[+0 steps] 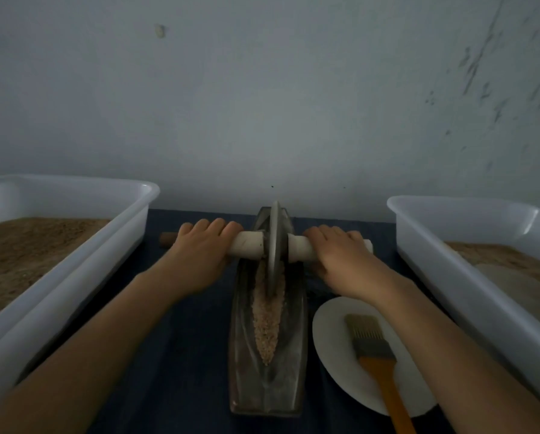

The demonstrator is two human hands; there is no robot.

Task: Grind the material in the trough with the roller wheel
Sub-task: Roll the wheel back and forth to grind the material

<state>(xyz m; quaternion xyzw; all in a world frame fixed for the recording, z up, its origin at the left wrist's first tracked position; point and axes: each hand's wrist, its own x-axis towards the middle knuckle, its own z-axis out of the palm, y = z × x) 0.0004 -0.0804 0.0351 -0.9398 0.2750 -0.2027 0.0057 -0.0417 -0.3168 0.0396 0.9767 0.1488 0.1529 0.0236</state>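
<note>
In one trough [267,333], one wheel [275,245], two hands [200,255]

Both your bare forearms reach forward, converging on the axle. Your left hand [200,252] sits palm down on the axle left of the roller wheel [274,245], fingers [210,225] curled over its far side. Your right hand [340,258] grips it likewise just right of the wheel, wrist slightly bent.
</note>
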